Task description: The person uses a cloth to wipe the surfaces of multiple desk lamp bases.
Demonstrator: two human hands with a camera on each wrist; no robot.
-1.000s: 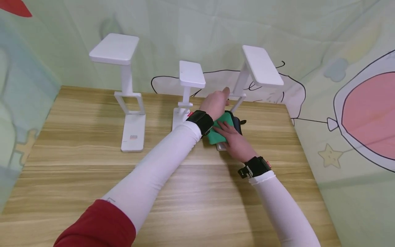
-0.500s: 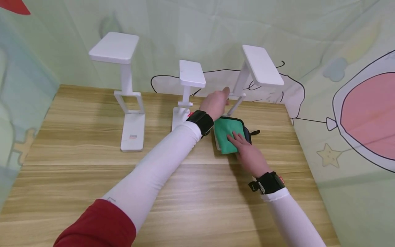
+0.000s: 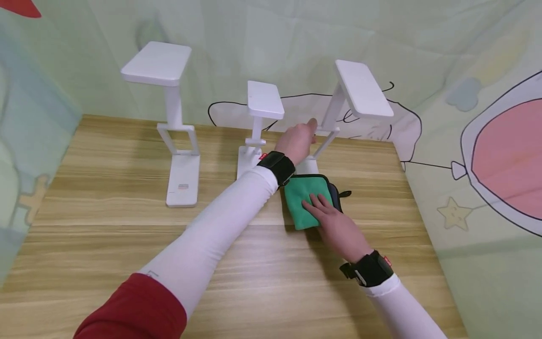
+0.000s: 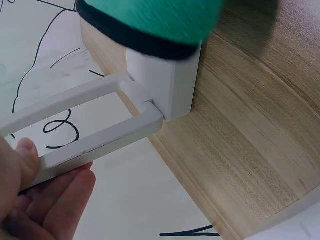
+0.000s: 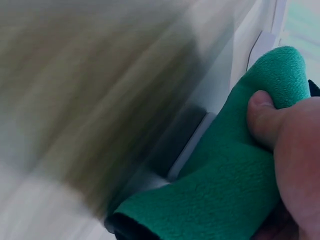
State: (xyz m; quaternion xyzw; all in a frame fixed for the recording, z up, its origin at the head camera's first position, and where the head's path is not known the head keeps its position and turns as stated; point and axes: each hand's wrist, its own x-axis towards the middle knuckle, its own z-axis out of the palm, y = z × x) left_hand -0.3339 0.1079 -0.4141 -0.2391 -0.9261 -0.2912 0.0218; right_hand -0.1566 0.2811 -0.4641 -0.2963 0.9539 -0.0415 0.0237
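Right of centre in the head view, the right hand [image 3: 334, 226] presses flat fingers onto a fuzzy green cloth [image 3: 302, 201] draped over the slab base of a smooth white stand [image 3: 338, 117]; the left hand [image 3: 298, 139] grips its slim rectangular frame.

Both arms in white sleeves; red sleeve over the left upper arm, lower left of frame. Black wrist straps with small red tags.
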